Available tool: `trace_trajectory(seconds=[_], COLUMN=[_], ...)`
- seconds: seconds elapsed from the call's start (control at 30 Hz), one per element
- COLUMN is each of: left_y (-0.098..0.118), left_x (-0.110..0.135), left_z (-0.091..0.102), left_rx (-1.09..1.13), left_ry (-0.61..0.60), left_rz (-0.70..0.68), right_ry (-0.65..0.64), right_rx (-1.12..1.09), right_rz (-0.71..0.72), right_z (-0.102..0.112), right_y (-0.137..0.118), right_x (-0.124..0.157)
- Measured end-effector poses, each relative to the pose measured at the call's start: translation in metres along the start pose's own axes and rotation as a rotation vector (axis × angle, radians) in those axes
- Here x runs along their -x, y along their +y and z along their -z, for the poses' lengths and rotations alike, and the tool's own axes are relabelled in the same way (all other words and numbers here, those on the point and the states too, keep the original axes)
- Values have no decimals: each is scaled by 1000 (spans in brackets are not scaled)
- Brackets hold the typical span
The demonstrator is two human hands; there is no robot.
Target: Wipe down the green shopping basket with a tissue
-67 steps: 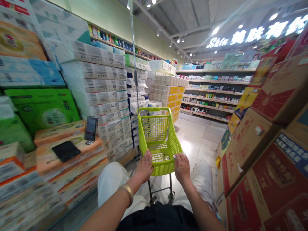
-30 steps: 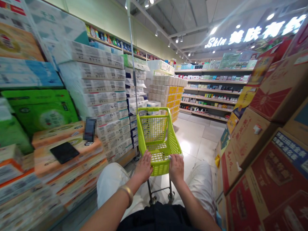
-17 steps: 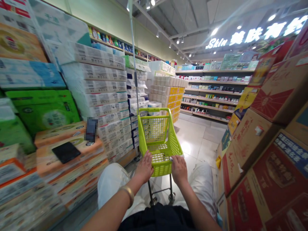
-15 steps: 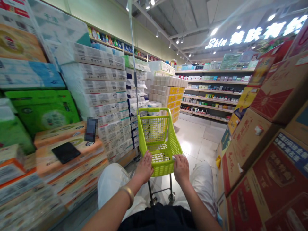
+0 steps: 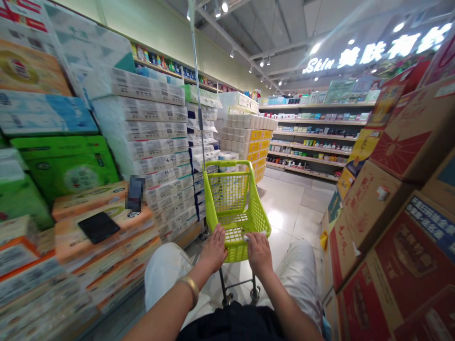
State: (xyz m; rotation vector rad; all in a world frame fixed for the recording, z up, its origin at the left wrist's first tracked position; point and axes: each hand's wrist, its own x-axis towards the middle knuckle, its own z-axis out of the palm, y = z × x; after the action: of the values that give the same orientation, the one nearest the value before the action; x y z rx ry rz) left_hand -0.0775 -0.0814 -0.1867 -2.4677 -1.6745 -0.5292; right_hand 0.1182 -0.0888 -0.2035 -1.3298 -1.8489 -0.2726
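Note:
A small lime-green plastic shopping cart [image 5: 232, 199] stands on the tiled floor right in front of me, its basket empty. My left hand [image 5: 214, 249] rests over the near rim of the basket, fingers curled on it. My right hand [image 5: 259, 253] is closed on the same rim further right, with a small white thing pinched under its fingers. A gold bangle [image 5: 191, 286] sits on my left wrist. My knees in white trousers flank the cart.
Stacked tissue packs [image 5: 149, 142] wall the left side, with a black wallet-like item [image 5: 98, 226] lying on orange packs. Red and brown cartons [image 5: 398, 208] line the right. A metal pole [image 5: 197, 94] rises behind the cart. Shelves [image 5: 313, 137] stand across the aisle's far end.
My right hand has slid a little leftward along the cart's rim, closer to my left hand. The cart and my left hand have barely shifted.

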Motion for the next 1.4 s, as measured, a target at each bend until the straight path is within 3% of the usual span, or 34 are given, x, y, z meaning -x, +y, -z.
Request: trace_trajectory(seconds=[0.1,0.17,0.23,0.37,0.43,0.57,0.67,0.77,0.9,1.0,1.1,1.2,1.4], left_y=[0,-1,-1,-2,-2,-1,0,0,-1,-3,-4,-3,0], left_x=[0,0,0,0,1,0,0,0,0,1,1,1,1], left_z=[-1,-2,-3,-4,-3,-1,-1,-1,-2,-4,-7,-7,-2], left_rx=[6,10,14,21,24,16,15,19,13,22,33,19,-1], left_ry=[12,25,36,39,35,10,6,18,20,32,37,14,-5], left_rz=[-8,-11,-13,-3,0,5,-4,-11,-6,-6,-8,4,10], right_ry=[63,86,70,-55,-93,-65,21,65,67,-19,-100,-113,13], right_rx=[48,55,38,-25,-43,-19,42,67,33,-37,-75,-58,40], right_rz=[-113,-168,-161,10,74,78,-22,-123,-151,-11,86,100,-94], right_z=[4,2,-4,-16,-17,-8,2,5,-5,-14,-16,-7,10], right_y=[23,19,2,-45,-53,-21,18,32,-4,-44,-59,-39,27], right_x=[0,-1,-2,-2,-1,1,1,0,-2,-2,-2,-2,-4])
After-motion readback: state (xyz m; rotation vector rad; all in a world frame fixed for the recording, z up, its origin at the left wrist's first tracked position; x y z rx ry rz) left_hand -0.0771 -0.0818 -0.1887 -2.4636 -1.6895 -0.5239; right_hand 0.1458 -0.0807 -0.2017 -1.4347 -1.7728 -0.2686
